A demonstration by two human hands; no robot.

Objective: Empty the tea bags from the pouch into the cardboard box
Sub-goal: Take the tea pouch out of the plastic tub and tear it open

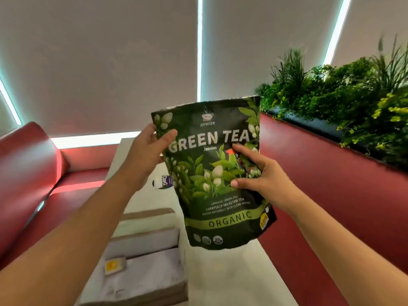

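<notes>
I hold a dark green pouch (217, 173) labelled GREEN TEA upright in the air above the white table (231, 272). My left hand (150, 149) grips its upper left edge, thumb on the front. My right hand (256, 171) holds its right side, fingers pressed on the front. The pouch's top edge looks closed. Below my left forearm sits the open cardboard box (152, 257), flaps spread, with a pale lining inside. One small packet with a yellow patch (113, 266) lies in the box at its left side.
A small white and purple item (162, 181) lies on the table behind the pouch. A red bench seat (33, 173) runs along the left. A red partition (331, 184) topped by green plants (353, 96) stands at the right.
</notes>
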